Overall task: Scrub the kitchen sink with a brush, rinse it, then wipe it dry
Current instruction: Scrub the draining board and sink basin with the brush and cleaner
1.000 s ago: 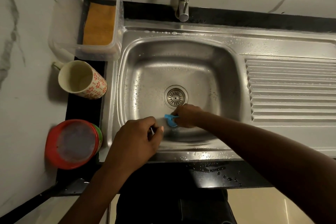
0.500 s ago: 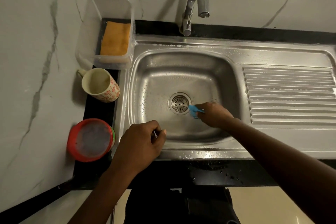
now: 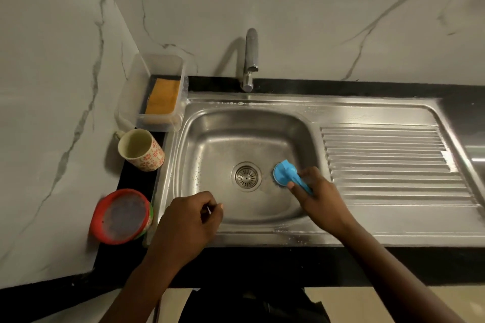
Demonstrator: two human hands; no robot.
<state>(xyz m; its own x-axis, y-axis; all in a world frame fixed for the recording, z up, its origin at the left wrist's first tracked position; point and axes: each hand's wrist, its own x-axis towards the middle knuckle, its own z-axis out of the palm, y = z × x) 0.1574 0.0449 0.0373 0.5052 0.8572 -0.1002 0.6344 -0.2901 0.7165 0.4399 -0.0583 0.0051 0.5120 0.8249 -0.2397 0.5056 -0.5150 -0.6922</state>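
Sink basin [image 3: 210, 139]: brush [image 3: 284, 173] in right hand [image 3: 320, 199]

Sink [image 3: 237, 134] centre; brush [image 3: 284, 173] inside, right of drain [image 3: 246, 176] — mug [image 3: 141, 151] left of sink, drainboard [image 3: 388, 160] right.

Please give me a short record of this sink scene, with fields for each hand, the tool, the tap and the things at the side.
right hand: grips the blue brush, its head down in the sink, right of the drain
left hand: fingers curled, over the sink's front rim; contents unclear
tap: no water seen
left of sink: flowered mug, red bowl, yellow sponge in clear box
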